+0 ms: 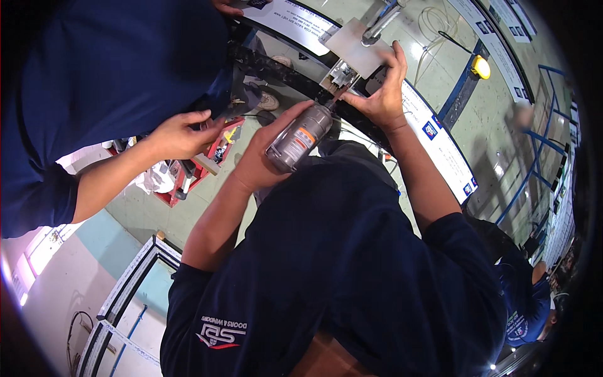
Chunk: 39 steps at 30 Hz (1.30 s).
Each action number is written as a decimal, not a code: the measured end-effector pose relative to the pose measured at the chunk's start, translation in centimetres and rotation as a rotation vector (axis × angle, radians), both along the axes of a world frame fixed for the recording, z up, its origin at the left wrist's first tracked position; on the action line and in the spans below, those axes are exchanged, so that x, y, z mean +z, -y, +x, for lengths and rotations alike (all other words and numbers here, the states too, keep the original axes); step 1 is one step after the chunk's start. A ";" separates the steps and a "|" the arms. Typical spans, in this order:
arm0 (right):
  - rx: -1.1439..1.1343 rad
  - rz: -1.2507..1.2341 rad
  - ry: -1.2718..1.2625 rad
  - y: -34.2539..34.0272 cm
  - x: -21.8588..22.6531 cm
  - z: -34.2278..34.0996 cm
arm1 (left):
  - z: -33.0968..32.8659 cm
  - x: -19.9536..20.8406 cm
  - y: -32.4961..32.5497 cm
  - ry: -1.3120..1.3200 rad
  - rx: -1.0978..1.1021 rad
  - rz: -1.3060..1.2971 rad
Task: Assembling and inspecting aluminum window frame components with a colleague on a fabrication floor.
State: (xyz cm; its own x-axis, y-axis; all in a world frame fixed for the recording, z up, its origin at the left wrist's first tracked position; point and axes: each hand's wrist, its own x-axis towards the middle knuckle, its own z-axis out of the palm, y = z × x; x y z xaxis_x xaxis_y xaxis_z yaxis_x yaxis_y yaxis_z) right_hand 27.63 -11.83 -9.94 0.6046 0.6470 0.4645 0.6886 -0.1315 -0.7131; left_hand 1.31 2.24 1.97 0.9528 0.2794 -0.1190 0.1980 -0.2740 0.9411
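The left hand (264, 154) is wrapped round a grey power tool (301, 137), whose narrow end is pointed away from the wearer, toward the right hand (383, 103). The right hand's thumb and forefinger are held well apart, the thumb near the tool's tip and the forefinger by the edge of a pale square plate (355, 47); whether anything is pinched there cannot be told. Between the hands and just beyond them, a metal fitting (341, 75) is seen by the plate. Contact of the tip with it cannot be made out.

For good work, the tool should probably be kept in line with its working point, the left wrist steady and the pressure even. The right thumb is best kept clear of the tip, with the fitting braced from the side.

Left of the hands, a co-worker's hand (182, 135) is held out, unoccupied as far as can be seen, near a red toolbox (171, 200); it should be kept out of the tool's path. Farther right, a yellow tape measure (481, 67) is seen.
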 end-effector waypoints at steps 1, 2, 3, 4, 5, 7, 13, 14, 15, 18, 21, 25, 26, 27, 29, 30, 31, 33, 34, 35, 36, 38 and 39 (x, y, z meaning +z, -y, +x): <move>0.002 -0.001 0.001 0.1 0.2 0.1 | -0.3 -0.6 0.7 0.001 0.002 -0.001; 0.019 -0.032 -0.053 0.2 0.4 0.2 | -0.7 -1.5 1.6 0.003 0.084 -0.075; 0.033 -0.064 -0.107 0.4 0.5 0.3 | -0.6 -1.8 2.4 0.005 0.164 -0.150; 0.032 -0.067 -0.105 0.6 0.1 0.7 | -0.6 -2.0 2.9 0.043 0.169 -0.085; 0.066 -0.068 -0.198 0.7 -0.5 1.2 | -0.5 -2.2 3.3 0.044 0.168 -0.087; 0.109 -0.070 -0.292 0.6 0.1 1.5 | -0.4 -2.5 3.9 0.134 0.182 0.006; -0.009 -0.203 -0.236 0.7 0.7 1.7 | -0.1 -2.1 3.3 0.113 0.171 0.030; -0.020 -0.204 -0.190 0.8 0.4 1.8 | -0.1 -2.1 3.3 0.103 0.166 0.047; -0.029 -0.205 -0.145 0.8 0.4 1.8 | -0.1 -2.2 3.4 0.102 0.167 0.049; -0.025 -0.200 -0.136 0.6 0.4 1.7 | -0.1 -2.3 3.7 0.142 0.172 0.066; -0.047 -0.203 -0.104 0.6 0.2 1.7 | 0.0 -1.7 3.9 0.026 0.169 0.018; -0.055 -0.188 -0.089 0.8 -0.1 1.7 | 0.0 -2.1 3.9 0.075 0.169 0.068; -0.057 -0.191 -0.097 0.9 -0.1 1.7 | 0.0 -2.2 3.8 0.099 0.169 0.068; -0.060 -0.194 -0.104 0.9 0.0 1.7 | 0.0 -2.3 3.7 0.100 0.167 0.068; -0.062 -0.191 -0.109 1.0 0.1 1.6 | 0.1 -2.5 3.5 0.094 0.122 0.048; -0.057 -0.187 -0.114 0.9 0.1 1.6 | 0.7 -2.7 3.5 0.094 0.123 0.049; -0.055 -0.186 -0.115 0.8 0.1 1.6 | 1.8 -3.0 3.8 0.081 0.138 0.015; -0.045 -0.189 -0.135 0.8 0.1 1.9 | 2.9 -2.7 3.7 0.068 0.150 -0.019; -0.048 -0.190 -0.136 0.8 0.0 1.9 | 3.3 -2.2 3.5 0.063 0.164 -0.012; -0.041 -0.172 -0.122 0.8 0.0 1.9 | 3.5 -1.8 3.2 0.058 0.179 -0.004; -0.032 -0.152 -0.105 0.6 0.1 2.0 | 2.9 -1.4 2.8 0.148 0.171 0.057; -0.052 -0.129 -0.065 0.7 0.8 1.4 | 0.7 -0.6 2.7 0.096 0.151 0.089; -0.065 -0.102 -0.021 0.6 1.1 0.9 | -0.3 -0.4 2.7 0.046 0.138 0.124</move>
